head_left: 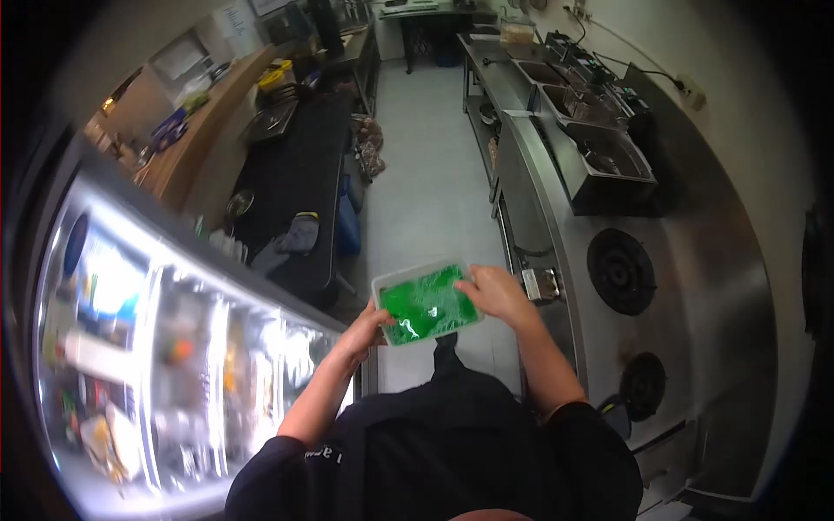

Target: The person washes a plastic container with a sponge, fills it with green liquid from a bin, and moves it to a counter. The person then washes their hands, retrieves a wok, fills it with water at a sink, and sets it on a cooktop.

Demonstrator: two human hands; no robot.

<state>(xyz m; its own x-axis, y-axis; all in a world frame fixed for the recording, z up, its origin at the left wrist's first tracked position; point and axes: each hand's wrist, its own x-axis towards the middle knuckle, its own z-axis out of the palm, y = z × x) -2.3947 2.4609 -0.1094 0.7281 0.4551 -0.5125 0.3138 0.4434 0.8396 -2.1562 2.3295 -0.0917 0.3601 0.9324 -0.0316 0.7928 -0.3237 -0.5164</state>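
Both my hands hold a rectangular translucent plastic container (430,300) in front of my body, above the aisle floor. Bright green shows inside its pale rim, with shiny, wrinkled glare on top; I cannot tell what the green stuff is. My left hand (369,332) grips the near left corner, thumb over the edge. At the right end, my right hand (497,293) has its thumb on the top and its other fingers mostly hidden beneath.
To my left stands a lit glass-fronted fridge (148,347) with stocked shelves. Beyond it runs a dark counter (291,187) with a cloth (301,233). On the right are a steel stove with burners (621,271) and deep fryers (604,161). A grey floor aisle (421,174) lies ahead.
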